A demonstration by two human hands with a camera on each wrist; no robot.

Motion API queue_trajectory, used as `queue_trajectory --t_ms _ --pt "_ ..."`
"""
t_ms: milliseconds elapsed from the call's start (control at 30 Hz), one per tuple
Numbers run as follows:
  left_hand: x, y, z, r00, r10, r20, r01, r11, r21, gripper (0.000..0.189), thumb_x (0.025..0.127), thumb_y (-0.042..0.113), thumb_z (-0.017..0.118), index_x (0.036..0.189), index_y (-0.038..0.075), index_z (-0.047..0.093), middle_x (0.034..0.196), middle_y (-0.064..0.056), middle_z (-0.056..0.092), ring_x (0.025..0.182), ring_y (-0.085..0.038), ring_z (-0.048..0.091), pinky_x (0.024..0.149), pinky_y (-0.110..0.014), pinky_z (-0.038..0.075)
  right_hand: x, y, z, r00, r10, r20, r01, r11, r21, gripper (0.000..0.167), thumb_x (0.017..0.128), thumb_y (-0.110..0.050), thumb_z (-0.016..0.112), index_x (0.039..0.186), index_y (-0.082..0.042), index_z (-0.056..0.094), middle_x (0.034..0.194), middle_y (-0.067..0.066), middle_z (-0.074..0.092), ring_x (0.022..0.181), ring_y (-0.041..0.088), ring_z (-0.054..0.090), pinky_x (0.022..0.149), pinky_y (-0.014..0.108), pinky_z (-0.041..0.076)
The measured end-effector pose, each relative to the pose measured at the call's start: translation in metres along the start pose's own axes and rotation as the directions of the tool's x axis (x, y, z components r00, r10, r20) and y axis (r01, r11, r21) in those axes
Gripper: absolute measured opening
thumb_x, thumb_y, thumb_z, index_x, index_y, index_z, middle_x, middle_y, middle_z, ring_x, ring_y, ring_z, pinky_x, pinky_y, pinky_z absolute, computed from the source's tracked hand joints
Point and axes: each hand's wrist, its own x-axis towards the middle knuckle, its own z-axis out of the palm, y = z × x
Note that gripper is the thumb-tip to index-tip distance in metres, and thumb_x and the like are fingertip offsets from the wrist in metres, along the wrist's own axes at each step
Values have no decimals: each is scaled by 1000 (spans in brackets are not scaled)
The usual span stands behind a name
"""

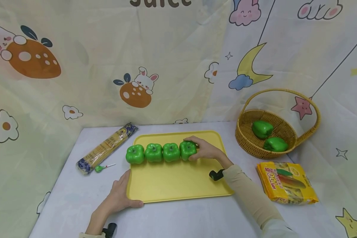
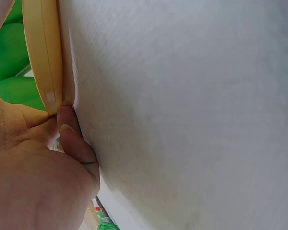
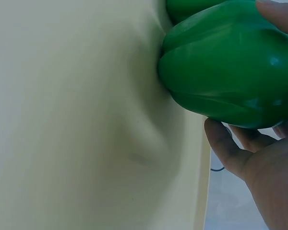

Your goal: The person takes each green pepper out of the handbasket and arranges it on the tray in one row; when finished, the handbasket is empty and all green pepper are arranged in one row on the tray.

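Note:
Four-cornered and yellow, a tray lies on the table with several green bell peppers in a row across its upper part. At the right end of that row, my right hand holds a green bell pepper, thumb on one side and fingers on the other. This pepper stands upright on the tray beside its neighbour. My left hand grips the tray's near left corner; in the left wrist view its fingers curl at the rim. The leftmost bell pepper sits above that hand.
A wicker basket with a tall handle holds two green bell peppers at the right. Below it lies a yellow snack packet. Left of the tray are a long noodle packet and a green lollipop.

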Motion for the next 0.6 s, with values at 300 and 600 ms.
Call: queue_trajectory --t_ms 300,600 --pt "1 0 0 1000 -3 -1 3 1000 6 151 50 73 86 163 16 4 167 -12 24 126 -24 40 97 -39 36 0 -2 -2 1000 -3 -19 3 1000 9 85 81 -17 82 152 -1 38 153 17 44 136 37 46 114 60 37" --pt "-1 0 -1 1000 -13 6 13 1000 16 151 50 74 86 163 16 3 167 -13 23 124 -25 41 97 -43 39 -12 -2 -15 993 -38 -112 40 999 22 81 82 -11 81 151 -6 40 155 17 44 144 40 40 115 61 34"
